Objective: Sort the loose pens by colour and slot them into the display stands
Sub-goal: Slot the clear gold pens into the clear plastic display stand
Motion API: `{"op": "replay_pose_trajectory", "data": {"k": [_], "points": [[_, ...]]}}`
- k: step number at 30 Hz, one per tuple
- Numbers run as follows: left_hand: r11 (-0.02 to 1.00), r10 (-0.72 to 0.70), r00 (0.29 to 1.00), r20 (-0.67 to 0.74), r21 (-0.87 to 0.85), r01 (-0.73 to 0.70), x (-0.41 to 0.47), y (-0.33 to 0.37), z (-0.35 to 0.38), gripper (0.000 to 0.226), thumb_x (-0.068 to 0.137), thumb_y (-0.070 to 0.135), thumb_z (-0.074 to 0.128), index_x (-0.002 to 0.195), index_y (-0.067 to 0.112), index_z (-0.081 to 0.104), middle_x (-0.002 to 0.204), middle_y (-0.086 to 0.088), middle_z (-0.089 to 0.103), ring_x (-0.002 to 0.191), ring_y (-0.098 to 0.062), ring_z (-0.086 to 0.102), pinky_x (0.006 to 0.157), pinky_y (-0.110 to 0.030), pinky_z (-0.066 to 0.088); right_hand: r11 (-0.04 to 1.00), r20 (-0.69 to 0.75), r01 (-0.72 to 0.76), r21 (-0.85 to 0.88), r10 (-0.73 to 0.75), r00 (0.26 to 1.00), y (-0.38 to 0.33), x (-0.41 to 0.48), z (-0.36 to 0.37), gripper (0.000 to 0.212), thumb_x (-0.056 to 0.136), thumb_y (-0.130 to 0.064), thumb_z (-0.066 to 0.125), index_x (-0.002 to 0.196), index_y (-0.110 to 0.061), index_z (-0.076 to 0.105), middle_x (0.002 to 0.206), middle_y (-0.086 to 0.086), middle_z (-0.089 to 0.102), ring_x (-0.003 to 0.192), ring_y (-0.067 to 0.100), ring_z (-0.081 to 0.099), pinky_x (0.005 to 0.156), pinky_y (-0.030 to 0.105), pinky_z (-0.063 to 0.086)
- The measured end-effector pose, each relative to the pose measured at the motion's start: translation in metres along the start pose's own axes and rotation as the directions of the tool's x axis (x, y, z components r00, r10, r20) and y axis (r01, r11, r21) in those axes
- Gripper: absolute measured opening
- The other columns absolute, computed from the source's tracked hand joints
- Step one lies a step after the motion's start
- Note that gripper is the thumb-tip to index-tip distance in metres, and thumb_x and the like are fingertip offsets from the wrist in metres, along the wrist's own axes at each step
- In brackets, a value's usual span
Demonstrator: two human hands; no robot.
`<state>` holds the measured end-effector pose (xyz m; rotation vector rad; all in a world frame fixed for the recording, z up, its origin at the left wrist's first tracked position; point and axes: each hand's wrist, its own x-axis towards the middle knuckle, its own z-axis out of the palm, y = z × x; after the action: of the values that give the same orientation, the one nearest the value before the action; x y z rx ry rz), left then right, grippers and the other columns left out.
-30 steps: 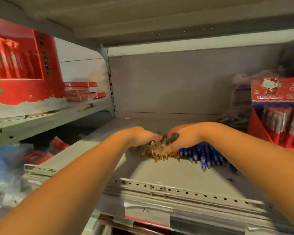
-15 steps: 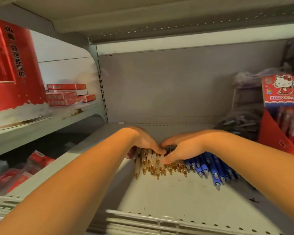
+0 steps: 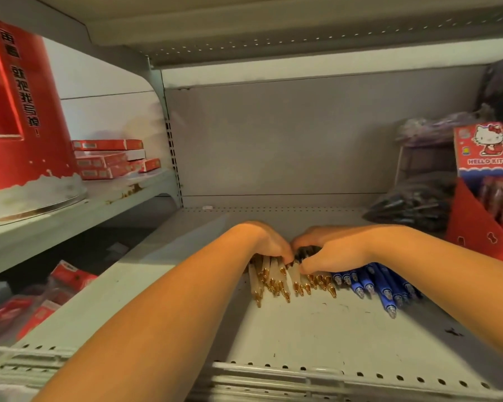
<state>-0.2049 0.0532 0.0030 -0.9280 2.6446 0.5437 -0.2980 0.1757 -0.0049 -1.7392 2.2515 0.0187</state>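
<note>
Several pale pens with gold tips (image 3: 276, 281) lie side by side on the grey shelf (image 3: 317, 332), tips toward me. To their right lies a row of blue pens (image 3: 381, 285). My left hand (image 3: 266, 240) presses down on the upper ends of the pale pens. My right hand (image 3: 328, 252) lies beside it, fingertips touching, over the pale pens and some dark pen ends between the hands. The right forearm covers part of the blue row. A red Hello Kitty display stand (image 3: 488, 198) holding packaged pens stands at the right edge.
A bag of dark pens (image 3: 410, 204) lies at the back right. A raised side shelf on the left carries a big red display box (image 3: 21, 117) and flat red boxes (image 3: 108, 159). Red packets (image 3: 58, 288) lie below it. A perforated rail (image 3: 331, 375) fronts the shelf.
The view has moved closer and lower to the shelf. Both hands stay together on the pale pens, which have spread and slid slightly toward me.
</note>
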Motion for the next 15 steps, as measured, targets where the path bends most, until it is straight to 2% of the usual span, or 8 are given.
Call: {"op": "replay_pose_trajectory", "data": {"k": [2,5,9,11,13,15], "points": [[0.998,0.015,1.0,0.005,0.064,-0.015,0.0006,0.0042,0.0011,0.023,0.093,0.026,0.054,0.073,0.014,0.056,0.064,-0.002,0.056,0.045,-0.013,0.051,0.037,-0.01,0.039,1.0,0.005,0.011,-0.008,-0.011,1.0,-0.0015,-0.0003,0.0003,0.026,0.092,-0.05,0.048,0.114,-0.038,0.056,0.107,-0.009,0.063,0.095,0.011,0.062,0.09,0.038,0.054],[0.992,0.009,1.0,0.011,0.125,-0.01,0.0002,0.0065,0.0,0.027,0.094,0.024,0.054,0.072,0.01,0.059,0.05,-0.004,0.06,0.035,-0.013,0.055,0.034,-0.013,0.043,1.0,0.009,0.027,-0.013,-0.026,1.0,-0.0035,-0.0028,0.0003,0.016,0.095,-0.046,0.047,0.105,-0.04,0.057,0.103,-0.01,0.064,0.093,0.011,0.062,0.09,0.037,0.054],[0.993,-0.049,0.998,0.034,0.108,0.045,-0.0005,0.0039,-0.0036,0.025,0.093,0.031,0.058,0.082,0.009,0.064,0.072,-0.008,0.066,0.055,-0.018,0.063,0.047,-0.022,0.053,0.998,0.005,0.043,-0.046,-0.043,0.999,-0.0055,-0.0068,-0.0003,0.035,0.098,-0.046,0.043,0.127,-0.033,0.057,0.117,-0.005,0.062,0.102,0.013,0.06,0.094,0.038,0.052],[0.988,-0.049,0.997,0.059,0.149,0.039,-0.0005,0.0063,-0.0033,0.025,0.093,0.028,0.055,0.081,0.009,0.064,0.07,-0.006,0.065,0.055,-0.017,0.061,0.048,-0.019,0.052,0.998,0.002,0.045,-0.05,-0.045,0.999,-0.0044,-0.0073,-0.0001,0.035,0.098,-0.047,0.043,0.125,-0.031,0.058,0.116,-0.003,0.063,0.102,0.016,0.061,0.094,0.041,0.052],[0.979,-0.044,0.995,0.091,0.204,0.025,-0.0009,0.0094,-0.0023,0.03,0.093,0.023,0.051,0.071,0.008,0.063,0.058,-0.006,0.064,0.046,-0.014,0.058,0.047,-0.017,0.049,0.997,0.002,0.045,-0.061,-0.045,0.999,-0.0031,-0.0079,0.0006,0.037,0.097,-0.05,0.042,0.126,-0.031,0.057,0.119,-0.002,0.062,0.106,0.018,0.06,0.095,0.042,0.052],[0.975,-0.046,0.995,0.089,0.22,0.025,0.0011,0.0106,-0.0004,0.026,0.092,0.021,0.051,0.076,0.006,0.063,0.06,-0.007,0.062,0.044,-0.014,0.054,0.047,-0.016,0.047,0.997,0.006,0.05,-0.062,-0.05,0.999,-0.0005,-0.0087,0.0014,0.042,0.098,-0.053,0.04,0.133,-0.032,0.052,0.127,-0.003,0.059,0.111,0.017,0.058,0.098,0.039,0.049]]}}
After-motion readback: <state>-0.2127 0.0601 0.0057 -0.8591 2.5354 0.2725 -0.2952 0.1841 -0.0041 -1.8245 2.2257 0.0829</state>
